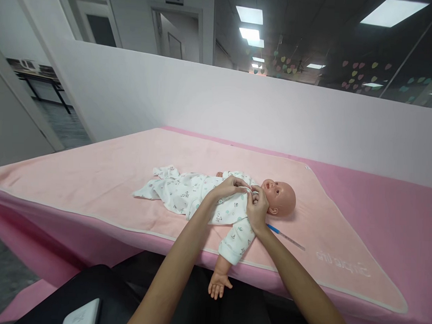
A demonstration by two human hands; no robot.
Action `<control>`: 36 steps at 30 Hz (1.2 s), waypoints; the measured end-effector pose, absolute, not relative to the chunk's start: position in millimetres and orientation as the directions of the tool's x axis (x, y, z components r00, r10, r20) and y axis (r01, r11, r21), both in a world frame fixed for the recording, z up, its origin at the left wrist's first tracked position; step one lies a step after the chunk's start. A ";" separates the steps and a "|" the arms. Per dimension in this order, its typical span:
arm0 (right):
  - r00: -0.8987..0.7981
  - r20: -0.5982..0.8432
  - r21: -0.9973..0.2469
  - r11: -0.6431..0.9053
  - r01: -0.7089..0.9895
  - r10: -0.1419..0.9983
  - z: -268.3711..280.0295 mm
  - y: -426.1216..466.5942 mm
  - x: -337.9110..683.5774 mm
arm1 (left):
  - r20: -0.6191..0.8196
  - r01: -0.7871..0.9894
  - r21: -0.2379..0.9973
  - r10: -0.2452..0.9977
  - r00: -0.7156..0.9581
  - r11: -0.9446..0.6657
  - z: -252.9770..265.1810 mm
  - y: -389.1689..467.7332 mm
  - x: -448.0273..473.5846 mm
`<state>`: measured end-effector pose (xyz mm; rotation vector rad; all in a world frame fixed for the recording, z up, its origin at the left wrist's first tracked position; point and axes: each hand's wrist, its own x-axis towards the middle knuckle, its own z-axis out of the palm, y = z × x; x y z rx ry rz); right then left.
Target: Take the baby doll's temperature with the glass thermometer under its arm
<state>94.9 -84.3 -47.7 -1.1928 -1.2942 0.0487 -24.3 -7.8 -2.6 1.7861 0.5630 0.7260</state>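
Observation:
A baby doll (283, 197) lies on its back with its head to the right. It wears a white printed top (230, 212) and matching trousers (183, 191). My left hand (232, 185) and my right hand (257, 203) meet at the top's neckline, just below the doll's chin. Fingers of both hands pinch the edge of the cloth there; any fastener between them is too small to make out. The doll's near arm (221, 275) hangs over the table's front edge. Close to my right wrist lies a thin glass thermometer-like stick (287, 237) with a blue end.
A peach mat (112, 177) with a white border covers much of the pink-covered table (388, 206). Behind it rises a white partition (239, 106) with glass above. A white flat device (82, 314) rests at the lower left, by my lap.

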 end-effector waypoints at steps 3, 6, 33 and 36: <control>0.363 0.694 -0.699 0.460 0.548 0.622 -49.3 -82.8 95.3 | 0.195 0.028 0.952 0.671 0.715 -0.306 -3.1 -6.5 -24.4; 0.371 0.686 -0.709 0.462 0.533 0.625 -50.4 -81.8 95.4 | 0.194 0.012 0.956 0.664 0.722 -0.292 -3.0 -6.5 -24.0; 0.362 0.693 -0.704 0.479 0.524 0.623 -47.8 -83.8 95.7 | 0.201 0.080 0.929 0.675 0.710 -0.360 5.6 -13.5 -25.1; 0.359 0.697 -0.700 0.480 0.529 0.621 -47.7 -83.9 96.0 | 0.199 0.068 0.932 0.660 0.724 -0.356 5.4 -13.2 -25.0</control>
